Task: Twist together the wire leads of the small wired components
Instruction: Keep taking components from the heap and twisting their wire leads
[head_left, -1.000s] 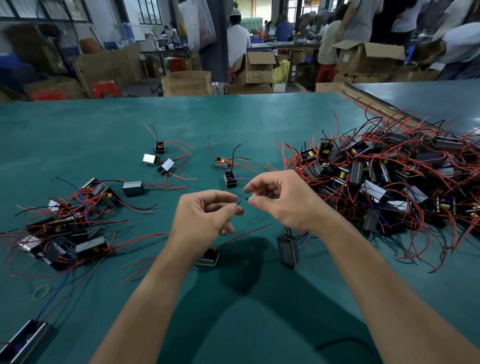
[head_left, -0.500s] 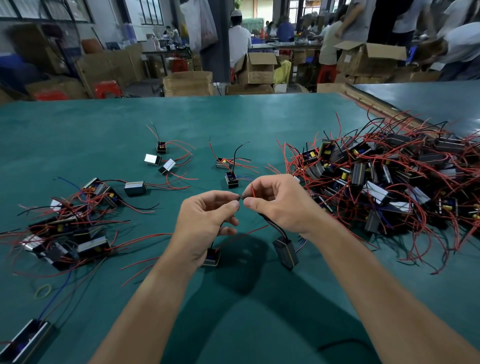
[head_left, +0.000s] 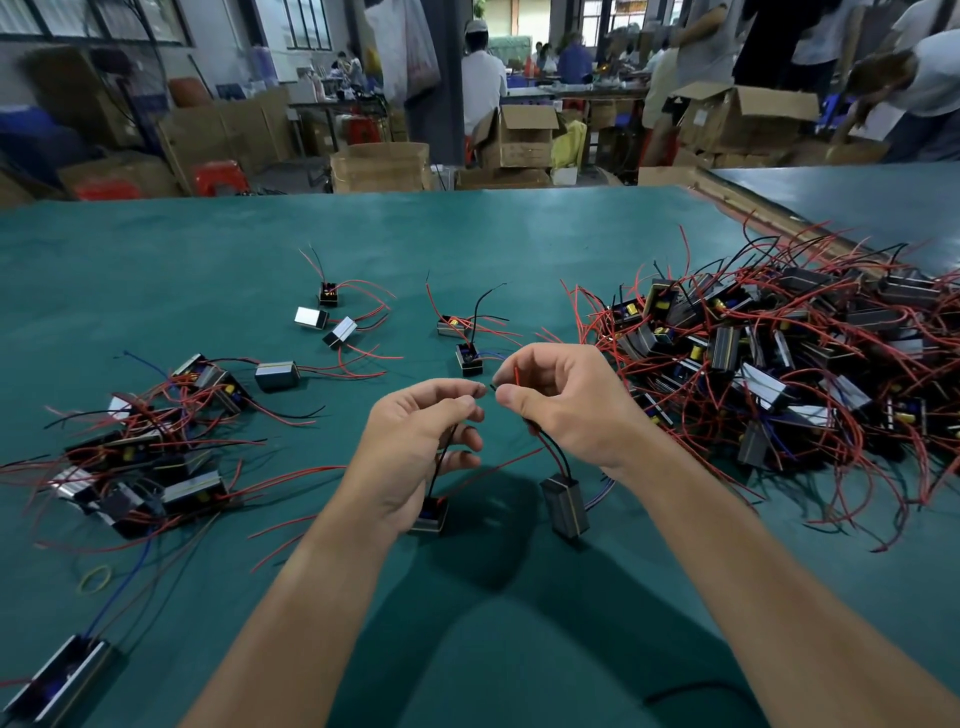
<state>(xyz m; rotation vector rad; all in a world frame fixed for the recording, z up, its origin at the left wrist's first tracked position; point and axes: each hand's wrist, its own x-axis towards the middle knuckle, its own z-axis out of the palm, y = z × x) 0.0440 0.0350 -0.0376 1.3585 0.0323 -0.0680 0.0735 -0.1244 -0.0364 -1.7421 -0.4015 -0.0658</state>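
Note:
My left hand (head_left: 415, 441) pinches the tip of a black lead between thumb and forefinger; that lead runs down to a small black component (head_left: 429, 515) hanging below the hand. My right hand (head_left: 558, 402) pinches a red and a black lead, and a dark box-shaped component (head_left: 563, 506) dangles from them above the green table (head_left: 467, 249). The two pinched wire ends almost meet between my fingertips at mid-frame.
A big tangle of components with red and black leads (head_left: 779, 364) fills the right side. A smaller heap (head_left: 150, 447) lies at the left, with a few loose units (head_left: 332, 322) farther back. A yellow rubber band (head_left: 95, 578) and one long component (head_left: 52, 686) sit at near left.
Both hands rose slightly and the right component lifted clear, swinging a little left. The red lead now sticks up through my right fingers, and the wire tips came closer together.

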